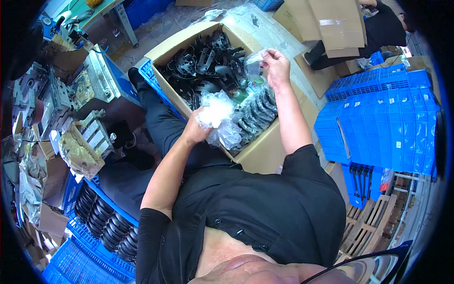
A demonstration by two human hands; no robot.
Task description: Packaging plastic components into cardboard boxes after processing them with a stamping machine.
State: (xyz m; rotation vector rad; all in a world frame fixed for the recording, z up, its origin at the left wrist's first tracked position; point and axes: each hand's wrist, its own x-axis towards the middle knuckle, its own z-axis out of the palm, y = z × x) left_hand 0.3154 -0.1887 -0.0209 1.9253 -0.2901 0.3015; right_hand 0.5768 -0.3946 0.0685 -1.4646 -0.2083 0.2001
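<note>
A cardboard box (265, 158) stands open before me. Loose black plastic parts (205, 61) fill its far left side, and bagged black parts (257, 113) lie in rows at its right. My left hand (197, 127) is closed round a bunch of crumpled clear plastic bags (216, 111) over the near part of the box; bright glare washes out their top. Between the thumb and fingers of my right hand (276, 68), a single clear plastic bag (254, 65) is pinched above the far right of the box. Whether that bag contains anything is hard to make out.
Blue plastic crates (378, 125) are stacked at the right beside a wooden pallet (373, 220). At lower left, a blue crate holds rows of black curved parts (101, 220). Metal fixtures (92, 135) stand at the left. Another person (380, 28) bends near cardboard at the upper right.
</note>
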